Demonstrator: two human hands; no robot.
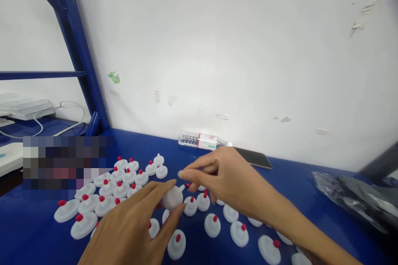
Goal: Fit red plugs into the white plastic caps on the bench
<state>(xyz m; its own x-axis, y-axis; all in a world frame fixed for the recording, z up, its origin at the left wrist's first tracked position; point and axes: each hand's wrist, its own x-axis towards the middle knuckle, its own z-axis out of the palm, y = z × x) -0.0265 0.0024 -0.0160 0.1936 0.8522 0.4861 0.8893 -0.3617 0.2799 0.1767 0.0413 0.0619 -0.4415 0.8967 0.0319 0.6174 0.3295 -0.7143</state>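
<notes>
My left hand holds a round white cap between thumb and fingers; its narrow spout has no red tip and points up and right. Just right of that spout, my right hand is closed in a pinch, with a small red tip at its fingers. Several white caps with red tips stand in rows on the blue table to the left, such as one white cap. More are spread below and right of my hands, including another cap. Two caps without red tips sit behind, one of them a small cap.
A clear plastic bottle lies by the wall, with a dark phone beside it. Clear plastic wrapping is on the right. A blue metal frame rises at the left, near white devices and cables.
</notes>
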